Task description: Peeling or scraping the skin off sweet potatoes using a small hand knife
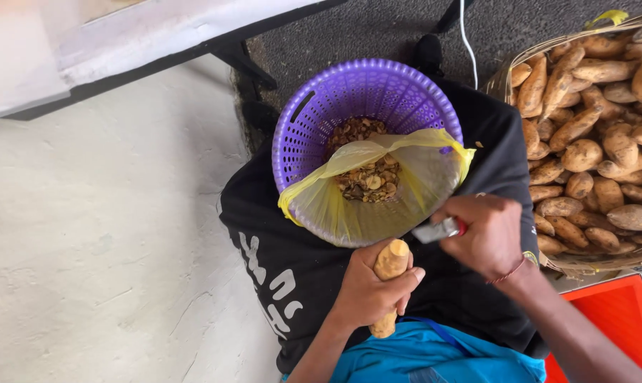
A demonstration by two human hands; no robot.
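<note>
Head view, looking down at the lap. The left hand, lower centre of the frame, is wrapped tightly around a sweet potato, fingers closed over its middle; the tuber stands nearly upright, its pale cut end pointing up toward the basket. The right hand, right of centre, is clamped on a peeler with a red grip and a metal head; the head points left, just beside the top of the sweet potato, and contact cannot be told. A thin bracelet sits at the right wrist.

Directly above the hands, in the centre of the frame, stands a purple plastic basket lined partway with a yellow plastic bag. Brown peelings lie in a heap at its bottom. The basket rests on a black cloth with white markings spread over the lap.

Far right: a woven basket heaped with unpeeled sweet potatoes. Lower right corner: a red-orange crate. Left side: pale concrete floor.
</note>
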